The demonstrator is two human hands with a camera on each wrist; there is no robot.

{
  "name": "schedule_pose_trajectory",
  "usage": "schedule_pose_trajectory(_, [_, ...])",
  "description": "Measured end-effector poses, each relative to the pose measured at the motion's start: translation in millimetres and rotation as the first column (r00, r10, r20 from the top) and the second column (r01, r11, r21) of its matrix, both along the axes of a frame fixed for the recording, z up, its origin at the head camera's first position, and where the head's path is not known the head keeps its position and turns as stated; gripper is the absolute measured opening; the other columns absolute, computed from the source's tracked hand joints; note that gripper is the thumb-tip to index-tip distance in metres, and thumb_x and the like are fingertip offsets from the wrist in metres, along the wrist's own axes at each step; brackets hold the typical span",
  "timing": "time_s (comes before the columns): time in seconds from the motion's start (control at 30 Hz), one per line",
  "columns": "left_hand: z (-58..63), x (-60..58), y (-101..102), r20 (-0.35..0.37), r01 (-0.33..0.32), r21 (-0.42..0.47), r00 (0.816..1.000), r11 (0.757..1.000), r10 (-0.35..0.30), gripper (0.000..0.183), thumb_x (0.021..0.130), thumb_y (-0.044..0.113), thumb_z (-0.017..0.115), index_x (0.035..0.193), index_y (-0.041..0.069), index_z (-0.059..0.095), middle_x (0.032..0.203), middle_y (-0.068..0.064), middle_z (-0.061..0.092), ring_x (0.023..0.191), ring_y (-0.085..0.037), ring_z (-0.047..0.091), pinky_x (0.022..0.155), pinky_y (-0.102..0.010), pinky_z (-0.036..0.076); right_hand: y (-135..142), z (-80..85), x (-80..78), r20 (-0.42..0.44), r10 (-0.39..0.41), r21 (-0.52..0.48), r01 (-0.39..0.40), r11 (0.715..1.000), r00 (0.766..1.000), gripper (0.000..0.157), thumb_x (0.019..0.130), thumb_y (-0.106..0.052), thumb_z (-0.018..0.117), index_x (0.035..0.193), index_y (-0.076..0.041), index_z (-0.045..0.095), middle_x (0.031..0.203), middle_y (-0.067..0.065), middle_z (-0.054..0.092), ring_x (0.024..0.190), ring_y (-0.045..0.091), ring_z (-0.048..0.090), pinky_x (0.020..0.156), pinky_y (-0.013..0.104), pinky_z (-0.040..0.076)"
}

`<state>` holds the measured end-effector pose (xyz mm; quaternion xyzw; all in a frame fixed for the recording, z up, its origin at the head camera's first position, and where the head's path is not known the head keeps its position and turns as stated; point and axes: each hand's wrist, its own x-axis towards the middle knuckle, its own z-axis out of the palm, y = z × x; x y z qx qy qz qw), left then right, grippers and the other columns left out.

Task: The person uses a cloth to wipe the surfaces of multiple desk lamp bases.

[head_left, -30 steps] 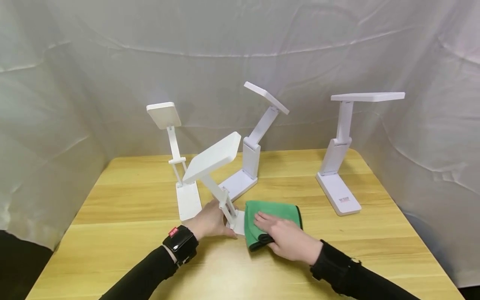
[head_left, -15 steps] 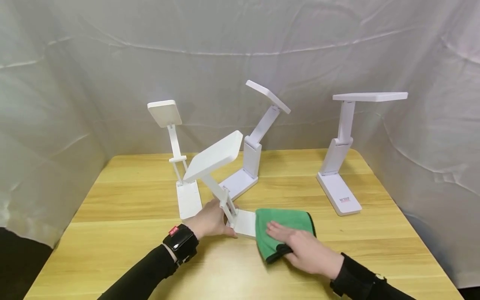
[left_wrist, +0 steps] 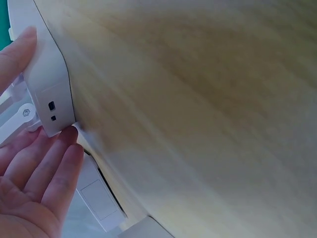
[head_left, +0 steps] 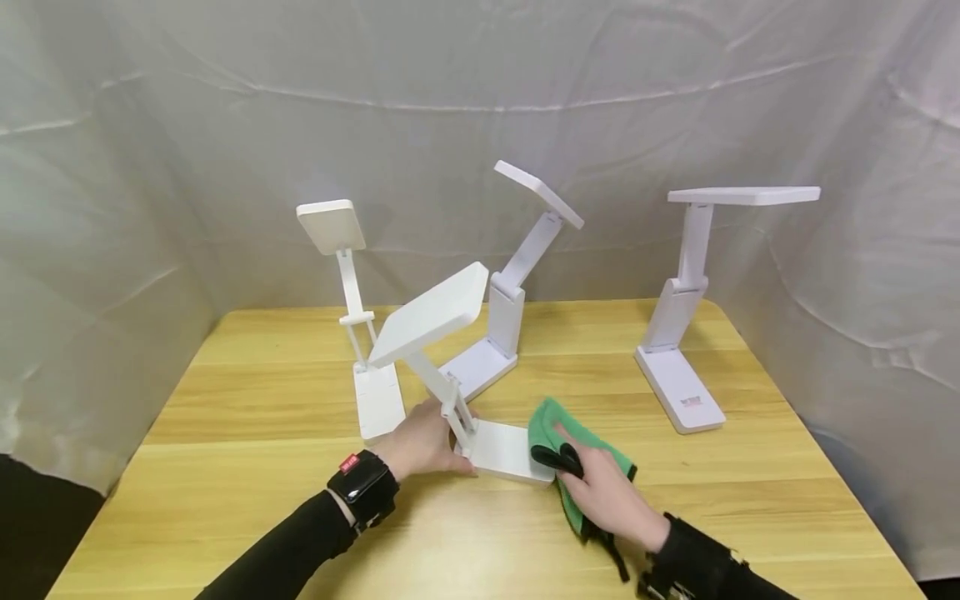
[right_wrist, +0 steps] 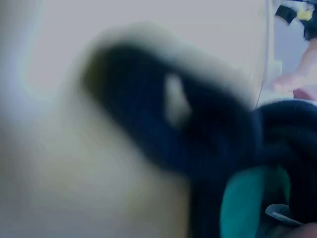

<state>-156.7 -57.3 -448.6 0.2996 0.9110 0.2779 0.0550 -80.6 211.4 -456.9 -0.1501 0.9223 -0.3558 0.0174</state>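
A white folding desk lamp (head_left: 512, 450) stands at the front middle of the table, its head tilted up to the left. My left hand (head_left: 423, 442) grips the hinge end of its base. In the left wrist view, the thumb of that hand (left_wrist: 32, 173) lies along the side of the lamp base (left_wrist: 47, 69), near two small ports, and the fingertips touch the end. My right hand (head_left: 607, 492) holds a bunched green cloth (head_left: 546, 423) with black edging against the base's right end. The right wrist view is mostly blurred black edging, with some green cloth (right_wrist: 241, 206).
Three more white desk lamps stand behind: one at left (head_left: 377, 400), one in the middle (head_left: 506, 321) close to the held lamp, one at right (head_left: 678, 390). A grey curtain (head_left: 450, 67) surrounds the back and sides of the wooden table (head_left: 285, 467).
My right hand has slid the cloth rightward along the lamp's base, uncovering its top. The cloth has gone from flat under the fingers to bunched in the hand. My left hand stays put.
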Motion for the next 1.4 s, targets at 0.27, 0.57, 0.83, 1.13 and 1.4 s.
schedule_pose_trajectory(0.27, [-1.9, -0.9, -4, -0.021, -0.006, 0.009, 1.0, 1.0, 0.007, 0.071, 0.053, 0.042, 0.088, 0.11, 0.009, 0.062, 0.102, 0.0, 0.064, 0.09, -0.017, 0.059, 0.088, -0.039, 0.048, -8, 8.5, 14.1, 0.293, -0.118, -0.24, 0.192, 0.951, 0.949, 0.018, 0.096, -0.018, 0.054, 0.087, -0.003, 0.056, 0.064, 0.001, 0.042, 0.057, 0.014, 0.044, 0.051, 0.025, 0.039])
schedule_pose_trajectory(0.57, [-1.7, 0.9, 0, -0.019, -0.067, 0.032, 0.998, 0.997, 0.068, 0.07, 0.051, 0.041, 0.089, 0.107, 0.01, 0.061, 0.1, 0.0, 0.063, 0.09, -0.019, 0.059, 0.086, -0.04, 0.048, -8, 5.8, -19.5, 0.415, -0.227, -0.385, 0.396, 0.834, 0.881, 0.04, 0.097, -0.02, 0.051, 0.132, 0.0, 0.048, 0.117, 0.015, 0.058, 0.092, 0.019, 0.053, 0.072, 0.029, 0.044])
schedule_pose_trajectory(0.83, [-0.4, 2.8, 1, 0.013, -0.096, 0.052, 0.995, 0.994, 0.095, 0.069, 0.05, 0.04, 0.09, 0.105, 0.011, 0.061, 0.098, 0.0, 0.063, 0.09, -0.02, 0.059, 0.085, -0.041, 0.048, -14, 6.3, 14.5, 0.528, -0.226, -0.414, 0.481, 0.773, 0.818, 0.024, 0.097, -0.017, 0.052, 0.11, 0.003, 0.057, 0.082, 0.009, 0.053, 0.074, 0.018, 0.053, 0.062, 0.031, 0.046])
schedule_pose_trajectory(1.13, [0.8, 3.1, 4, 0.006, -0.104, 0.031, 0.995, 0.994, 0.104, 0.069, 0.049, 0.039, 0.09, 0.105, 0.01, 0.062, 0.097, 0.0, 0.064, 0.089, -0.021, 0.06, 0.086, -0.04, 0.049, -9, 5.0, -25.2, 0.469, -0.249, -0.411, 0.458, 0.788, 0.848, 0.035, 0.096, -0.022, 0.053, 0.124, -0.002, 0.054, 0.111, 0.014, 0.057, 0.094, 0.019, 0.052, 0.074, 0.028, 0.044])
schedule_pose_trajectory(1.4, [0.1, 4.9, 5, -0.027, -0.101, 0.023, 0.994, 0.995, 0.102, 0.068, 0.05, 0.043, 0.089, 0.103, 0.01, 0.062, 0.095, -0.001, 0.063, 0.091, -0.022, 0.059, 0.086, -0.042, 0.048, -18, 4.2, 17.3, 0.541, -0.259, -0.425, 0.527, 0.736, 0.8, 0.036, 0.097, -0.02, 0.051, 0.127, 0.0, 0.048, 0.1, 0.012, 0.055, 0.084, 0.018, 0.052, 0.067, 0.03, 0.046])
